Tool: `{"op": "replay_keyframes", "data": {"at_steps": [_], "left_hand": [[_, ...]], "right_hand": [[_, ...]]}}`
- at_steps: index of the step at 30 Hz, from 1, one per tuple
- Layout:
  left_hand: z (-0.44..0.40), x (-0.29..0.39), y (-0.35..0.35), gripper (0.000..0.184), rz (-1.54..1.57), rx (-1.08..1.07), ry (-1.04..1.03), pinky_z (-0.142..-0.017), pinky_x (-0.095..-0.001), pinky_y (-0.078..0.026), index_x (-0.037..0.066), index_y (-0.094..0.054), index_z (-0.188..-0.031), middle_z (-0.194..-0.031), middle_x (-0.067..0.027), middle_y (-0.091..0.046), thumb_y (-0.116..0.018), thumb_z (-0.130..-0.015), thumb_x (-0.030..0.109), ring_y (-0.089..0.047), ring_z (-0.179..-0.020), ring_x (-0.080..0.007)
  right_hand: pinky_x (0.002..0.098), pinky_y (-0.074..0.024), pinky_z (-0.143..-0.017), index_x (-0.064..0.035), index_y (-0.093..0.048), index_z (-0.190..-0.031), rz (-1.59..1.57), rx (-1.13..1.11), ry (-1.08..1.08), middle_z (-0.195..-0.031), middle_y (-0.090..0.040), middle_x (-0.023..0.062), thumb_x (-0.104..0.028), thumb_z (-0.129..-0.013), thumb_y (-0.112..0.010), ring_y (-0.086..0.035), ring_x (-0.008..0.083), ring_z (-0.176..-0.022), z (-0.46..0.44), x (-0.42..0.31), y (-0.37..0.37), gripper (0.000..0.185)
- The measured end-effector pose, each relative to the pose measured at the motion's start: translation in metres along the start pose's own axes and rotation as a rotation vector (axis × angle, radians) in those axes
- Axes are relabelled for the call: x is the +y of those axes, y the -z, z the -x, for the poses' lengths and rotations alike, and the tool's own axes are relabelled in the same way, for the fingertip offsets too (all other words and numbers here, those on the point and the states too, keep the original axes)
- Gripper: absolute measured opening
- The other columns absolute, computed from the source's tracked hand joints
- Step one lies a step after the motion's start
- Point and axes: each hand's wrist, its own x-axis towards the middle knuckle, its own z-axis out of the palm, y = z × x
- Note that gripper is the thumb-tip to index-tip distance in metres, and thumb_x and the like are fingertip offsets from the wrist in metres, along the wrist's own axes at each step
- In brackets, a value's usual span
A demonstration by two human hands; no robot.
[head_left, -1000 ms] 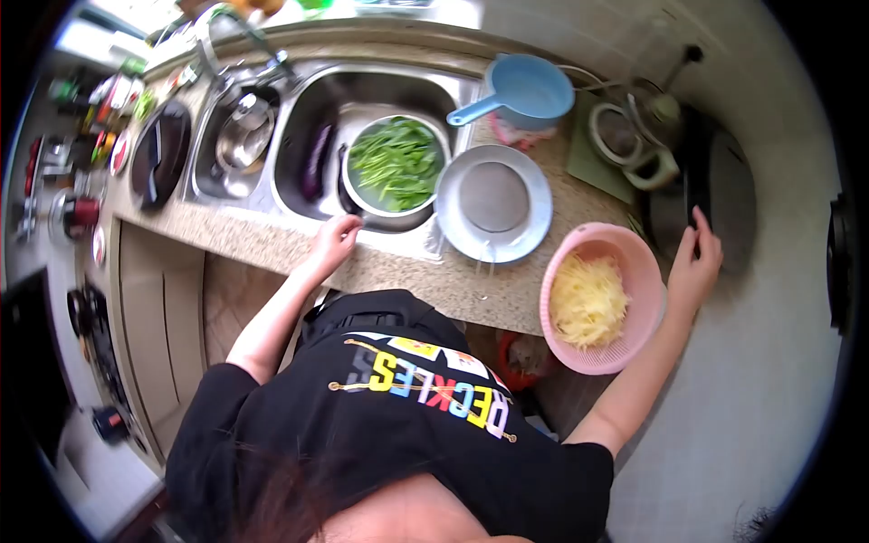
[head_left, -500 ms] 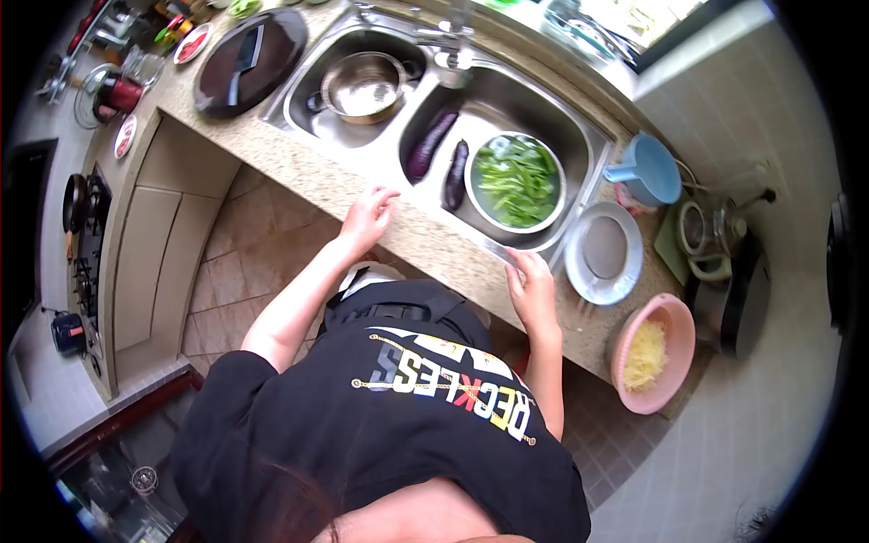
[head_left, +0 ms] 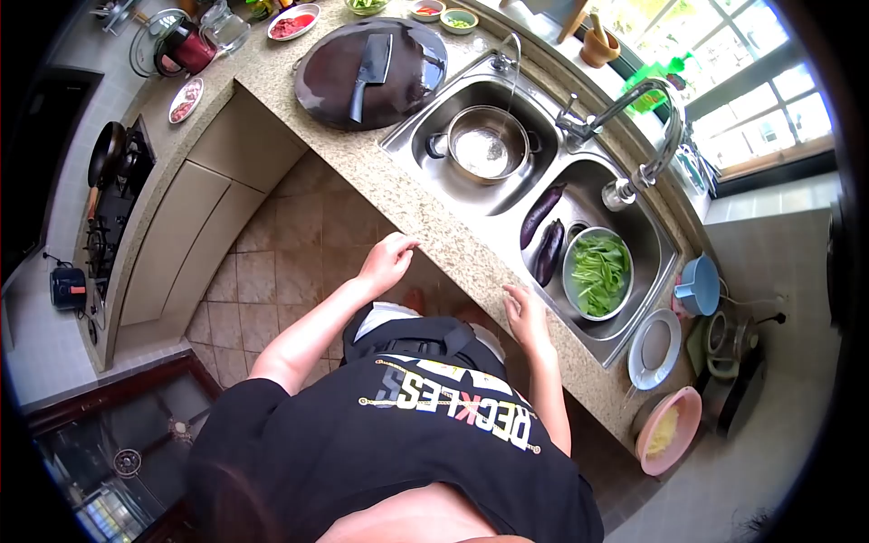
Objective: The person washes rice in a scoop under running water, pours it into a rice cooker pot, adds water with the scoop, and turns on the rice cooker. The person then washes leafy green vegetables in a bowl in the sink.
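My left hand (head_left: 387, 261) hovers near the counter's front edge with loosely bent fingers and nothing in it. My right hand (head_left: 528, 317) is at the counter edge in front of the right basin, empty, fingers apart; whether it touches the edge I cannot tell. Nearest to it, two eggplants (head_left: 549, 253) lie in the right sink basin (head_left: 593, 181). Beside them stands a bowl of green leafy vegetables (head_left: 598, 274). In the left basin sits a steel pot (head_left: 489, 145) with dark handles, under a thin tap (head_left: 516, 54).
A cleaver (head_left: 372, 72) lies on a round dark board (head_left: 317, 77) left of the sink. Plates of meat (head_left: 293, 22) stand behind and left. To the right are a blue dipper (head_left: 698, 285), a sieve on a plate (head_left: 654, 349) and a pink bowl of yellow shreds (head_left: 670, 433).
The view has turned, so the sink and counter appear farther right and more of the window shows. My hands have drawn back slightly from the sink, both still empty.
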Motion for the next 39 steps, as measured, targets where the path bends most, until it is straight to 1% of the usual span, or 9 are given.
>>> {"op": "replay_keyframes", "data": {"at_steps": [3, 7, 17, 18, 30, 33, 35, 37, 39], "left_hand": [[-0.005, -0.009, 0.001, 0.019, 0.08, 0.06, 0.058, -0.065, -0.0262, -0.047, 0.001, -0.063, -0.1, -0.089, -0.0104, -0.059, -0.054, -0.082, 0.001, -0.059, -0.074, -0.0183], [-0.029, -0.009, -0.001, 0.02, 0.163, 0.069, 0.145, -0.066, -0.0248, -0.048, 0.001, -0.062, -0.101, -0.091, -0.0088, -0.059, -0.053, -0.083, 0.0, -0.059, -0.076, -0.0146], [-0.085, -0.004, 0.003, 0.02, 0.105, 0.1, 0.157, -0.063, -0.0272, -0.046, 0.003, -0.063, -0.099, -0.088, -0.0111, -0.061, -0.054, -0.082, 0.004, -0.056, -0.066, -0.0178], [-0.09, -0.001, 0.004, 0.022, 0.081, 0.009, 0.234, -0.07, -0.0248, -0.047, 0.001, -0.062, -0.101, -0.089, -0.0079, -0.06, -0.052, -0.082, -0.001, -0.059, -0.079, -0.0141], [-0.188, -0.015, -0.004, 0.02, 0.095, -0.343, -0.052, -0.068, -0.0257, -0.048, 0.003, -0.063, -0.101, -0.093, -0.0096, -0.061, -0.054, -0.084, 0.001, -0.06, -0.082, -0.0174], [-0.205, -0.017, -0.004, 0.02, 0.08, -0.406, -0.089, -0.071, -0.0267, -0.048, 0.002, -0.063, -0.101, -0.094, -0.0098, -0.062, -0.054, -0.083, 0.0, -0.06, -0.081, -0.0181], [-0.211, -0.014, -0.009, 0.017, 0.121, -0.408, -0.159, -0.065, -0.0279, -0.047, 0.001, -0.063, -0.097, -0.088, -0.0108, -0.061, -0.054, -0.084, 0.0, -0.059, -0.073, -0.0198], [-0.214, -0.012, -0.015, 0.017, 0.092, -0.478, -0.2, -0.065, -0.0284, -0.047, 0.001, -0.063, -0.097, -0.088, -0.0116, -0.06, -0.053, -0.083, -0.001, -0.059, -0.074, -0.0222], [-0.215, -0.003, -0.023, 0.017, 0.077, -0.527, -0.218, -0.066, -0.0289, -0.047, 0.001, -0.062, -0.097, -0.088, -0.0121, -0.06, -0.053, -0.082, -0.002, -0.059, -0.075, -0.0236]], "right_hand": [[0.0371, -0.0457, -0.079, -0.0031, -0.062, -0.103, 0.064, -0.091, -0.047, -0.091, -0.06, 0.0159, -0.008, -0.079, -0.059, -0.058, 0.0325, -0.088, -0.02, -0.009, 0.006, 0.025], [0.0396, -0.0445, -0.079, -0.0027, -0.063, -0.102, 0.014, -0.015, -0.003, -0.088, -0.059, 0.017, -0.005, -0.077, -0.059, -0.056, 0.0345, -0.088, -0.04, 0.009, 0.01, 0.025], [0.0346, -0.0476, -0.075, -0.0015, -0.063, -0.1, -0.016, 0.068, 0.085, -0.085, -0.061, 0.0159, -0.004, -0.081, -0.058, -0.061, 0.0302, -0.082, -0.129, 0.026, 0.022, 0.02], [0.0387, -0.0451, -0.08, -0.0029, -0.063, -0.099, -0.066, 0.034, 0.01, -0.088, -0.06, 0.0157, -0.006, -0.08, -0.056, -0.058, 0.0325, -0.089, -0.13, 0.024, 0.021, 0.02], [0.0315, -0.0469, -0.076, -0.0025, -0.063, -0.102, -0.25, 0.366, -0.528, -0.09, -0.063, 0.0147, -0.004, -0.083, -0.055, -0.062, 0.0256, -0.085, -0.098, 0.05, -0.003, 0.02], [0.0331, -0.0455, -0.086, -0.0033, -0.059, -0.112, -0.175, 0.509, -0.538, -0.102, -0.061, 0.0162, 0.002, -0.078, -0.055, -0.06, 0.0281, -0.096, -0.093, 0.077, 0.003, 0.034], [0.0363, -0.0408, -0.095, -0.0069, -0.05, -0.125, 0.119, 0.552, -0.47, -0.119, -0.054, 0.017, 0.007, -0.072, -0.053, -0.052, 0.0318, -0.11, -0.084, 0.103, 0.016, 0.054], [0.0436, -0.0331, -0.102, -0.0184, -0.03, -0.14, 0.337, 0.451, -0.614, -0.142, -0.031, 0.0144, 0.013, -0.069, -0.052, -0.037, 0.0377, -0.124, -0.078, 0.134, 0.029, 0.081], [0.0534, -0.027, -0.104, -0.0305, -0.025, -0.142, 0.651, 0.243, -0.744, -0.148, -0.021, 0.01, 0.012, -0.071, -0.051, -0.03, 0.036, -0.13, -0.08, 0.156, 0.045, 0.087]]}}
